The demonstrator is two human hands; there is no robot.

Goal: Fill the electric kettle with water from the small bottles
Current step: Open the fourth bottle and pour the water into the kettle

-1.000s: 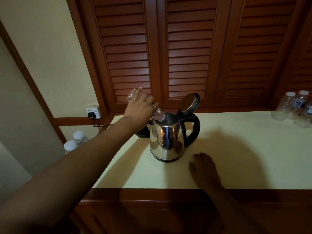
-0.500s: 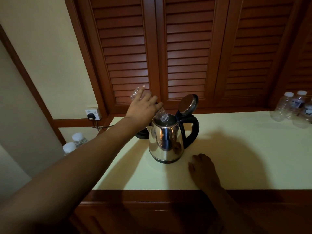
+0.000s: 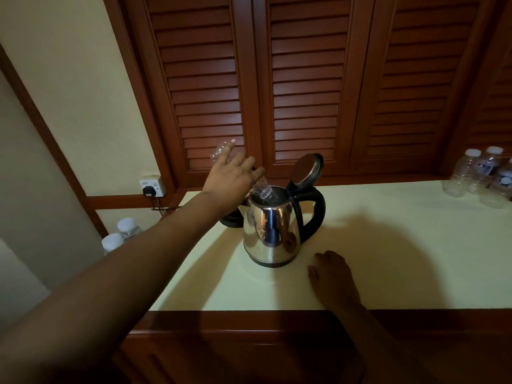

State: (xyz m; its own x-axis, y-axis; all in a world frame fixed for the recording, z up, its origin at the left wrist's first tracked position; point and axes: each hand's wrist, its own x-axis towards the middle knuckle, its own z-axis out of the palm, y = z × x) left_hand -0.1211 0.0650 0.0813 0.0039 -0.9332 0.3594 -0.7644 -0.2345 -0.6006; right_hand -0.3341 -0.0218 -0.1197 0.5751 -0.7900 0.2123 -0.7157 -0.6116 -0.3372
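Note:
A steel electric kettle [image 3: 273,232] with a black handle stands on the pale counter [image 3: 401,245], its lid [image 3: 307,169] hinged up. My left hand [image 3: 231,180] grips a small clear bottle [image 3: 261,189] tipped neck-down into the kettle's mouth; the bottle's base sticks up past my fingers. My right hand [image 3: 331,275] rests on the counter just right of the kettle's base, holding nothing.
Several capped clear bottles [image 3: 479,173] stand at the counter's far right. Two capped bottles [image 3: 120,235] sit lower down at the left. A black kettle base [image 3: 231,218] lies behind the kettle, its cord plugged into a wall socket [image 3: 152,187]. Louvred wooden doors rise behind.
The tipped bottle has stayed over the kettle's mouth, raised slightly steeper. My right hand has stayed in place.

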